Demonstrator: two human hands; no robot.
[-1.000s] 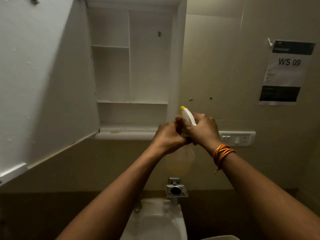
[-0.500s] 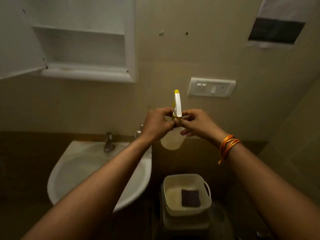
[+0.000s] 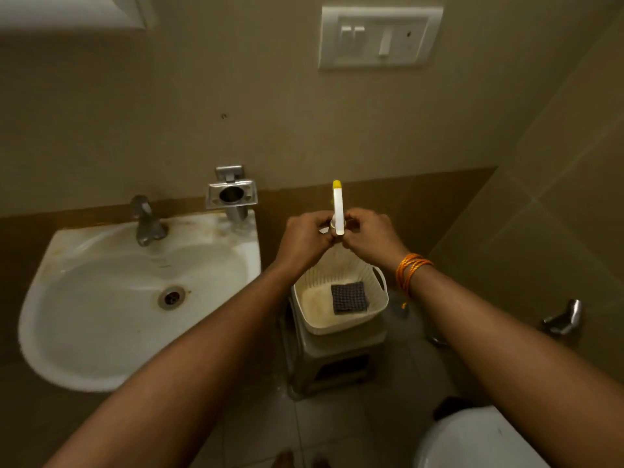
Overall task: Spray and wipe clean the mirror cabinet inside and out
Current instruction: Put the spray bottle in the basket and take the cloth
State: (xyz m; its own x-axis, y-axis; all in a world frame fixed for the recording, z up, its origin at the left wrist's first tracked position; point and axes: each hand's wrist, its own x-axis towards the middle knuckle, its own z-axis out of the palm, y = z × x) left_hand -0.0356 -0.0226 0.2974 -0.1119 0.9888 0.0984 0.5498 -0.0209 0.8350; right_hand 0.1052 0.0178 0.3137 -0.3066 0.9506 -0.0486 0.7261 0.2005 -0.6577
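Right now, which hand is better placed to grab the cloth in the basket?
Right, probably. The right hand is nearly above the dark cloth in the basket; the left hand sits further sinkward. Both grip the spray bottle.

The sink hangs on the wall at left, its tap at the back. Right of it, a basket sits on a stool, a cloth inside. Both hands meet above the basket, a sprayer between them. A switch plate is on the wall above.
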